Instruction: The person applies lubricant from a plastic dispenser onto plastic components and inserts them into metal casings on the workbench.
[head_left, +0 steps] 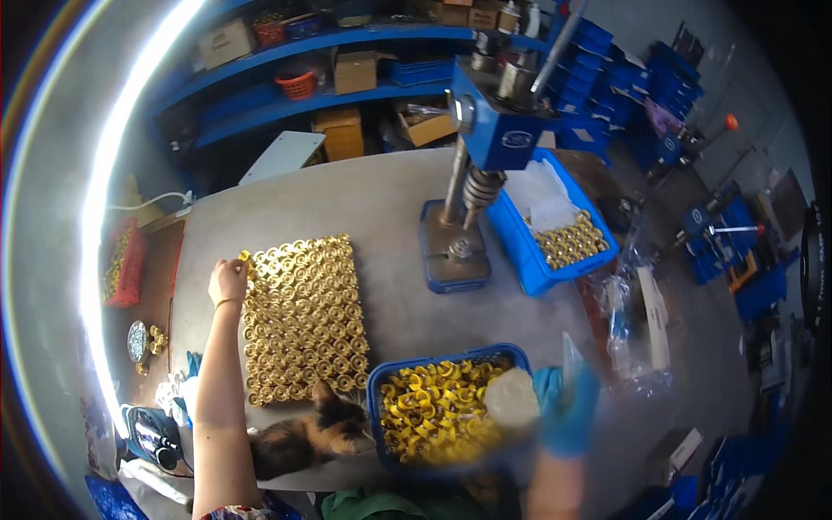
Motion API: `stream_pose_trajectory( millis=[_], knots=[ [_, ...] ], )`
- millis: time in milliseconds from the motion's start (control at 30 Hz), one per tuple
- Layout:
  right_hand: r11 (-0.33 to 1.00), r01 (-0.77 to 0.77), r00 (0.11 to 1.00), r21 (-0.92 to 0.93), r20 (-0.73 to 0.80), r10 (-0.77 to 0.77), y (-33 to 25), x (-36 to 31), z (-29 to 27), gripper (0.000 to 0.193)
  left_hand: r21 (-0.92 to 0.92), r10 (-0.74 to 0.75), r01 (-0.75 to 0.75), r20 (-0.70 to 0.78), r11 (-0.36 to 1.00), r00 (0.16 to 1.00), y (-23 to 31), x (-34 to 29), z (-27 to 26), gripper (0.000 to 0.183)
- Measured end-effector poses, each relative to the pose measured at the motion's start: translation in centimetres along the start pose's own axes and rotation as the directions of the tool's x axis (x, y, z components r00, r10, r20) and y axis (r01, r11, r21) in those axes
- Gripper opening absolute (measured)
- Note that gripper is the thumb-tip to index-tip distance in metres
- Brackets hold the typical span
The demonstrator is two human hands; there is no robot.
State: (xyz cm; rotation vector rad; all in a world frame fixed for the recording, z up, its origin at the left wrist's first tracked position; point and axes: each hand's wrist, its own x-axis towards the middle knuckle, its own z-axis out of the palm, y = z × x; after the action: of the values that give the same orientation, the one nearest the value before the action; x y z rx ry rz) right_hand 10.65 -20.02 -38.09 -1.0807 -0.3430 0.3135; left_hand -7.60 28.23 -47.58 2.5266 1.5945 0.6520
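My bare left hand (228, 282) reaches to the far left corner of a block of brass ring-shaped parts (305, 321) laid in close rows. Its fingers pinch a small yellow ring piece (245, 256). My right hand (566, 409), in a blue glove, is smeared by motion at the right end of a blue basket (374, 407). Yellow curved ring pieces (433, 403) fill that basket. A pale round disc (511, 399) lies over the basket's right side, next to the glove. Something pale and pointed (569, 351) rises by the glove; whether it is held is unclear.
A cat (303, 438) lies between my left arm and the basket. A blue hand press (494, 121) stands on the far side of the table (394, 225). Right of it, a blue bin (527, 276) holds brass parts and white lining. Plastic bags (620, 321) lie at right.
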Motion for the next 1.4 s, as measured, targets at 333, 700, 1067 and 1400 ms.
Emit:
stream_pose_trajectory(
  millis=[333,700,1067,1400],
  knots=[
    [0.624,0.370,0.905,-0.689,0.418,-0.075,5.3,2.1,2.0,0.018,0.018,0.024,-0.026,0.062,1.000,0.998,-0.3,1.1,0.0,0.017],
    [0.608,0.430,0.881,-0.668,0.457,-0.122,4.8,1.7,2.1,0.015,-0.110,-0.193,0.200,0.069,0.974,0.979,-1.7,0.6,0.2,0.016],
    [0.598,0.445,0.873,-0.666,0.471,-0.125,4.7,1.8,2.1,0.015,0.053,-0.173,0.167,0.119,0.984,0.978,-1.1,0.5,1.6,0.020],
    [0.836,0.100,0.915,-0.540,0.379,0.136,5.1,1.7,1.8,0.028,0.056,0.108,-0.113,0.081,0.992,0.991,6.3,2.7,-9.1,0.039]
  ],
)
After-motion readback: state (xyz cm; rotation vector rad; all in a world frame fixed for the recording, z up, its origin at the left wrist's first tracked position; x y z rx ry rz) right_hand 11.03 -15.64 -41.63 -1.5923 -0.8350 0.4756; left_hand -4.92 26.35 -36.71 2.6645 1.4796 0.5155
